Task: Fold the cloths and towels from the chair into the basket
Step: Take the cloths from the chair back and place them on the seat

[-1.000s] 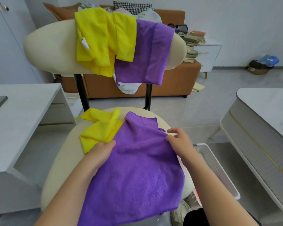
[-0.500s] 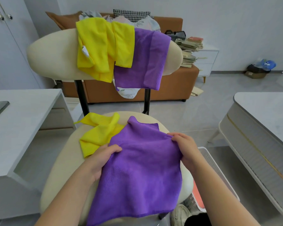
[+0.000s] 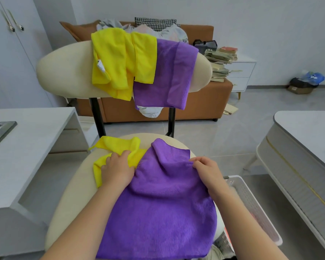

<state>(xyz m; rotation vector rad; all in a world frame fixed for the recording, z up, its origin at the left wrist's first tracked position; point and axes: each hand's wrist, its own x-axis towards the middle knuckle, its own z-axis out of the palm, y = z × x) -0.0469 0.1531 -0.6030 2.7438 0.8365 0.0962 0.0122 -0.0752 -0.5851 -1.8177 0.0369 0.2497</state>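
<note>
Pale tiled floor and white walls all round. Cream chair seat [image 3: 71, 194] dead centre as the working surface, with its cream backrest [image 3: 64, 72] on 2 black posts at 12 o'clock. Brown sofa [image 3: 204, 102] beyond at 12, heaped with soft things.

Purple cloth [image 3: 161, 212] spread on the seat, long axis running 12 to 6. Far end bunched into a peak pointing to 12, near edge hanging over the seat front at 6. Left hand [image 3: 118, 169] at the cloth's 10 o'clock edge, knuckles up, fingers curled down at the purple-yellow border, gripping the purple edge as far as can be made out. Right hand [image 3: 208, 171] at 2 o'clock, fingers and thumb pinching the cloth's upper right edge. Both forearms laid along the cloth's sides.

Yellow cloth [image 3: 116, 145] crumpled on the seat at 10 o'clock, touching the purple one and partly under the left hand. Draped yellow cloths [image 3: 116, 59] and draped purple cloth [image 3: 167, 76] over the backrest, overlapping. White basket [image 3: 255, 207] on the floor at 4 o'clock, just beside the seat, partly hidden behind the right forearm. White desk [image 3: 36, 147] at 9 with a dark flat device [image 3: 0, 132] on it. Grey-topped table [image 3: 311, 136] at 3. Book stack [image 3: 221, 59] beside a white drawer unit [image 3: 242, 72] at 1.
</note>
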